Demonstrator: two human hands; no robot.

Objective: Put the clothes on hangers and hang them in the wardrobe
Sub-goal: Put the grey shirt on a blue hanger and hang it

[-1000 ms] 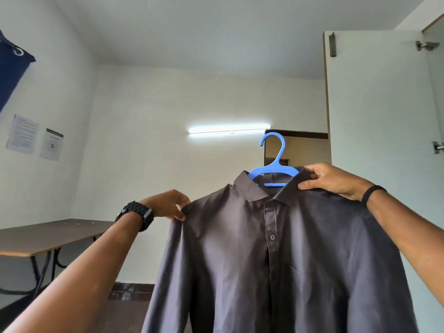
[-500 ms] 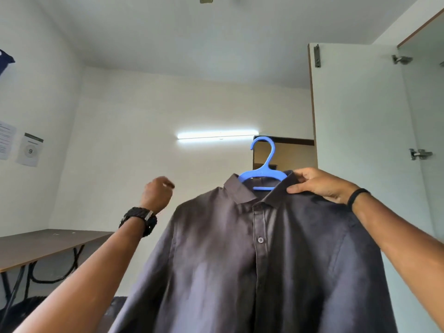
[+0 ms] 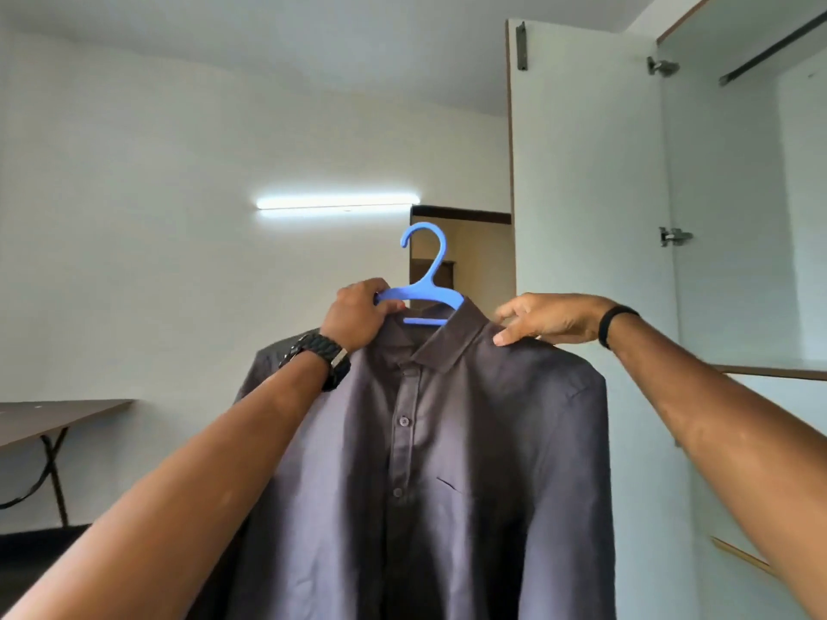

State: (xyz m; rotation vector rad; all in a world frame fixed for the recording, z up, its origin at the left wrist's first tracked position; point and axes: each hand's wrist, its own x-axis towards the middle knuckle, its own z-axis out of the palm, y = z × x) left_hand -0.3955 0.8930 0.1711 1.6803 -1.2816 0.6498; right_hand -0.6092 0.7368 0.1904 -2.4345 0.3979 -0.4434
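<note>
Left hand [image 3: 358, 317] has moved to grip the hanger [image 3: 425, 297]; right hand [image 3: 548, 319] still pinches the shirt [image 3: 447, 463].

— Where does the single head view look from?
— From the person's head, tilted upward and forward, with the ceiling in the top of the frame.
— How near?
— Close: the dark grey button-up shirt [image 3: 447, 463] on the blue plastic hanger [image 3: 423, 284] fills the lower middle, at arm's reach.
— What's to the right?
— The open white wardrobe [image 3: 738, 261].

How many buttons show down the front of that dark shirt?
3 on the dark grey button-up shirt: a tiny one under the collar, one mid-chest, one lower. Others may be hidden below.
</note>
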